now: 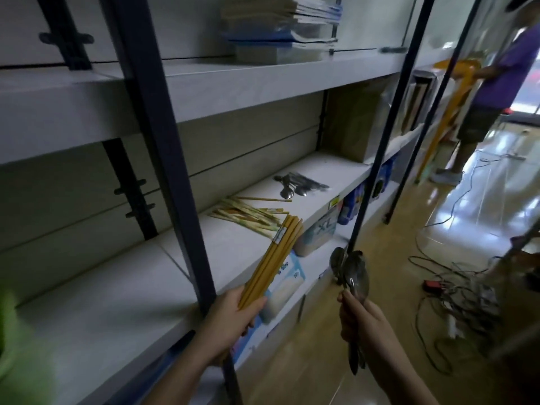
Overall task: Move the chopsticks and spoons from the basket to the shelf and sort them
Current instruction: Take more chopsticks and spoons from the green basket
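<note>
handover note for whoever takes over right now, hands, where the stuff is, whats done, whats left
Left hand: grips a bundle of yellow chopsticks, tips pointing toward the middle shelf.
Right hand: grips a bunch of spoons, bowls up, in front of the shelf.
Done: a chopstick pile and a spoon group lie apart on that shelf.
Left: put the held chopsticks with the pile and the held spoons with the group. The basket is out of view, so check it for more.

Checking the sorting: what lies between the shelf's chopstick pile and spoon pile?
Head view: bare white shelf, except one stray chopstick reaching toward the spoons.
</note>
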`<state>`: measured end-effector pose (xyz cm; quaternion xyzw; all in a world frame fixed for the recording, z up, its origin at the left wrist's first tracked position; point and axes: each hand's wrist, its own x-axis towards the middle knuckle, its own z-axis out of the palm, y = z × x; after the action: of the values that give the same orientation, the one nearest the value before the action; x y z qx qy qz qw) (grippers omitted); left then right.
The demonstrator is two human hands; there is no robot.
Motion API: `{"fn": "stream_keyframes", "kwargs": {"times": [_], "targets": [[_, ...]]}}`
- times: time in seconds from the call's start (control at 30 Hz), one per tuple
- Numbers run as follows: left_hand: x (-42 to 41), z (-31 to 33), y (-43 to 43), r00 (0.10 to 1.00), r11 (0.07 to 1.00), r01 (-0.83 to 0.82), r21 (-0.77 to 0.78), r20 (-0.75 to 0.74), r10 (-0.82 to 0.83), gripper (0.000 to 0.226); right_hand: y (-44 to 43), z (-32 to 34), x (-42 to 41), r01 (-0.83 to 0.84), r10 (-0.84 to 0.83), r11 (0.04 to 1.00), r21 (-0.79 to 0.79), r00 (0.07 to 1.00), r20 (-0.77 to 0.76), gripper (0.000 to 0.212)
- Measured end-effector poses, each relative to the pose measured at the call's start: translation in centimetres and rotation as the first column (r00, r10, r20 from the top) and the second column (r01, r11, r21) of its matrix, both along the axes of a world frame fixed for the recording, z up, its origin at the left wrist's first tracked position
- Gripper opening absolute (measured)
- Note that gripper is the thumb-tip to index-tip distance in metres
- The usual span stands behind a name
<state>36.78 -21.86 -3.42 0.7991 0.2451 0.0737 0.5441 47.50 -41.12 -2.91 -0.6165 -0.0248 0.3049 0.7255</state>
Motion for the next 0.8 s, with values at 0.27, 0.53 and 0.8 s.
{"fn": "stream_keyframes", "kwargs": {"times": [0.27,0.53,0.8], "targets": [[11.0,-0.6,2.6,0.995,0.996,-0.079,-0.047,0.061,0.082,0.024,2.7,-0.5,10.8,-0.039,0.042,0.997,-0.061,0.998,0.050,0.025],[18.6,-0.6,6.9,0.950,0.950,-0.310,0.022,0.041,0.309,0.039,9.1,-0.3,21.2,-0.208,0.232,0.964,-0.165,0.962,0.145,0.025],[22.8,-1.7,10.4,0.856,0.856,-0.517,0.021,-0.013,0.517,0.039,14.0,-1.1,30.3,-0.342,0.383,0.909,-0.237,0.911,0.154,0.024]]}}
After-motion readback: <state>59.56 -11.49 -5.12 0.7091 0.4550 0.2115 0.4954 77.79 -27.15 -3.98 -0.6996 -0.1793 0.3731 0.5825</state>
